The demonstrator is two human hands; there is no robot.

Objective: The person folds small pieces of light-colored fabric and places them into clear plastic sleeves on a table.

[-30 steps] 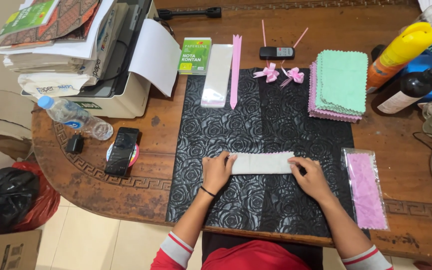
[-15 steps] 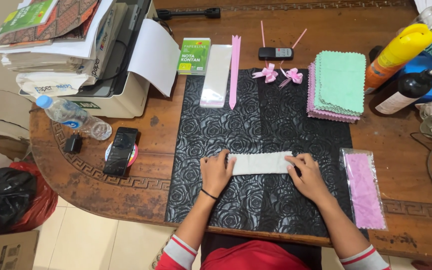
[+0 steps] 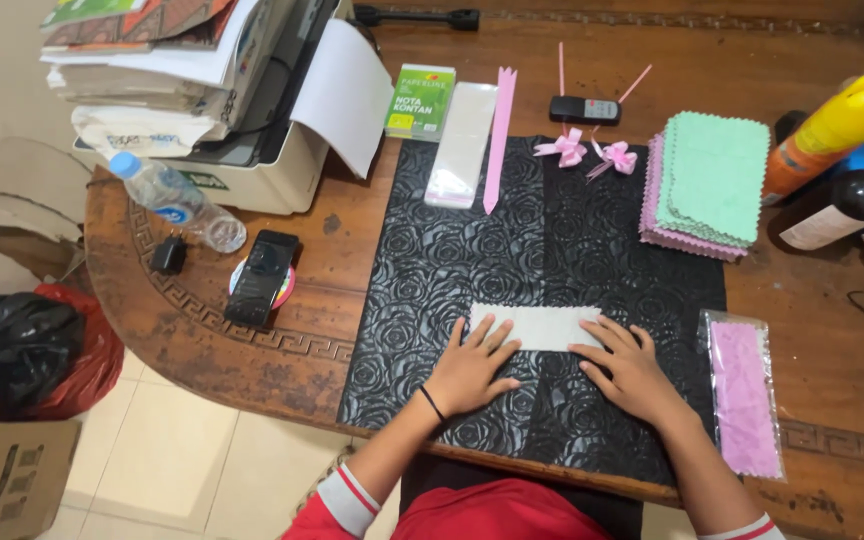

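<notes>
**Both hands flattening a folded white cloth on the black mat**

The folded white cloth (image 3: 537, 326) lay as a long strip near the front of the black embossed mat (image 3: 472, 250), which covered the middle of the wooden table (image 3: 352, 230). The left hand (image 3: 472, 368) rested on its left end and the right hand (image 3: 630, 368) on its right end; both were spread flat, fingers apart, pressing down and gripping nothing.

This looked like the creasing step: the strip was already folded narrow and was being smoothed. A further fold or a lift, by my judgement, would call for a pinch at one edge while the other hand held the strip steady, so the layers stayed aligned.

To the right lay a clear sleeve holding a pink cloth (image 3: 744, 385). A stack of green and pink cloths (image 3: 710, 180) and two pink ribbon bows (image 3: 592, 152) sat farther back.
</notes>
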